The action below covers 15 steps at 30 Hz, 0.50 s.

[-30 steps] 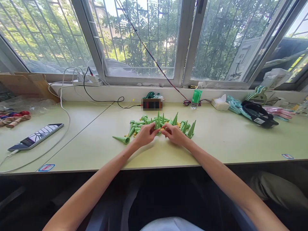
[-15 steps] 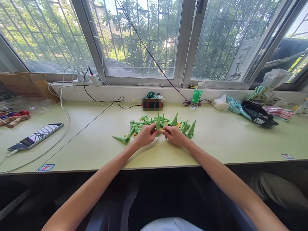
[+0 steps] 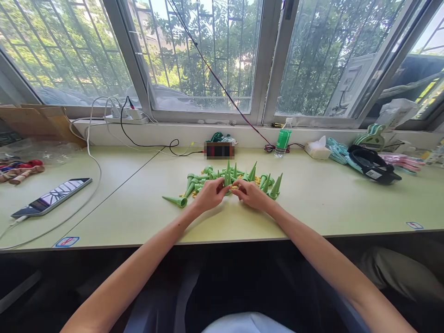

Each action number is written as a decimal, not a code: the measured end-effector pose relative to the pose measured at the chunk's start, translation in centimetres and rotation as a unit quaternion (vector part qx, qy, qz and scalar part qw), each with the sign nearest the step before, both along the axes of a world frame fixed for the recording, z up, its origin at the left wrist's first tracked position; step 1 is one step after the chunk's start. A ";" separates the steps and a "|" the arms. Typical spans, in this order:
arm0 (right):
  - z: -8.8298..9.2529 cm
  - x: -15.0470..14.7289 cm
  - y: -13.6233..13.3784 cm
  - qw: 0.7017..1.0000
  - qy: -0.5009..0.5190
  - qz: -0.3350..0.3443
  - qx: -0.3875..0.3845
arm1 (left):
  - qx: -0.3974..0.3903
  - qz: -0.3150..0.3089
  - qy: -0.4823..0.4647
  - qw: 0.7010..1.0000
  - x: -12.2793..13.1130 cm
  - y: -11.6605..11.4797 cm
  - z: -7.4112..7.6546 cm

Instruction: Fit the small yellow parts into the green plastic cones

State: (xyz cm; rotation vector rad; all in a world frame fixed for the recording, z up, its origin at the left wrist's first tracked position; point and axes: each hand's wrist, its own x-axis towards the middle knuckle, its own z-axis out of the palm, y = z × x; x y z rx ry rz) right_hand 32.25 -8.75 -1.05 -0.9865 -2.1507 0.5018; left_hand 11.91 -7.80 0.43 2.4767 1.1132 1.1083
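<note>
Both forearms bare, converging from the lower corners toward the centre of the frame. Left forearm (image 3: 135, 266) slants up and right from lower left; small dark spot below the wrist. Right forearm (image 3: 322, 252) slants up and left from lower right. Left hand (image 3: 211, 193) and right hand (image 3: 253, 194) just left and right of centre, backs upward, fingers curled inward, fingertips near each other. Wrists roughly level. Exact fingertip contact too small to resolve.

Right of the right forearm (image 3: 308, 243), the desk's (image 3: 360, 208) front edge is offering passage; green cones (image 3: 276, 187) are blocking mid-desk, a bottle (image 3: 283, 138) near the back edge.
</note>
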 end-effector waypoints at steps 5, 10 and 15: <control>-0.1 0.0 0.0 1.000 0.002 0.001 -0.006 | -0.005 0.007 -0.002 1.000 0.0 0.0 0.0; -0.3 0.1 0.3 1.000 0.003 0.002 0.004 | -0.002 -0.001 0.003 1.000 0.0 -0.1 0.0; -0.5 0.1 0.4 1.000 -0.004 0.003 0.008 | 0.003 -0.008 0.003 1.000 0.0 0.0 -0.1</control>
